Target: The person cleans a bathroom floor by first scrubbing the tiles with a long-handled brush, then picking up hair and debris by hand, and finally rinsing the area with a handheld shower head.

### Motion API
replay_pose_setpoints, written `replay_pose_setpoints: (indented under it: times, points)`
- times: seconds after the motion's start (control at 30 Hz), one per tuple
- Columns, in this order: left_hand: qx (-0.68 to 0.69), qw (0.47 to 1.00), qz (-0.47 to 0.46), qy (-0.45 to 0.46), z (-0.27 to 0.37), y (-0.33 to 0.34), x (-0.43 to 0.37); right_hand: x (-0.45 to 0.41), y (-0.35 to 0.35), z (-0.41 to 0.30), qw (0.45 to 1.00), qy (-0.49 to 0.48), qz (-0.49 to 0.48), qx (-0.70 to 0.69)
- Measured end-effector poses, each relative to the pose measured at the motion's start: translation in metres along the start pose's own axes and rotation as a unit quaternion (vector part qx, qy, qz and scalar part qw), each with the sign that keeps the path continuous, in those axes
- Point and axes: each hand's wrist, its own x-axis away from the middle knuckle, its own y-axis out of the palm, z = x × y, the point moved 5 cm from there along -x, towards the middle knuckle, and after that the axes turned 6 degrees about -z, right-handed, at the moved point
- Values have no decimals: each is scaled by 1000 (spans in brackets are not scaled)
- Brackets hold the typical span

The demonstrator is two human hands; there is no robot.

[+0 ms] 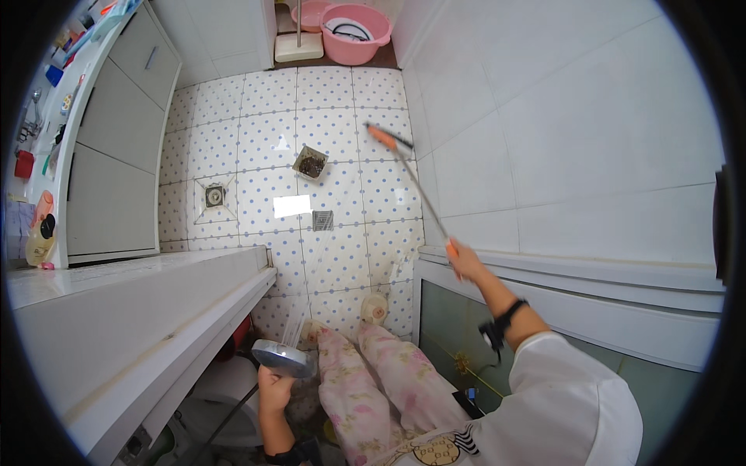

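Note:
My left hand [275,387] holds a chrome shower head [284,357]. Water streams from its face toward the floor. My right hand [464,260] grips the orange grip of a long-handled floor brush [423,195]. The brush's orange head [383,137], with dark bristles, is at the tiled floor [265,137] near the right wall. A small square piece [311,163] with dark debris inside sits on the white, blue-dotted tiles. Closer to me lies a square slotted metal grate [323,221]. To the left, a floor drain [215,196] is set into sloped tile.
A white cabinet [113,169] with toiletries on its counter lines the left side. At the far end are pink basins [356,49] and a long-handled dustpan [299,48]. A toilet [224,393] is at lower left; a glass-panelled door frame [446,314] is at right.

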Motion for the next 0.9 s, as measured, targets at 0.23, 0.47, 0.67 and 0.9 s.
replay_pose_setpoints:
  times: [0.23, 0.47, 0.67, 0.9]
  points:
    - [-26, 1000, 8, 9, 12, 15, 0, 184, -10, 28, 972, 97, -82, -197]
    - [-19, 999, -34, 23, 40, 13, 9, 272, -9, 12, 925, 117, -42, -359]
    - [16, 999, -21, 37, 66, 2, 23, 295, 14, -17, 897, 59, -32, -438]
    - [33, 999, 9, 21, 92, -12, 32, 281, -4, -74, 910, 16, -14, -414]
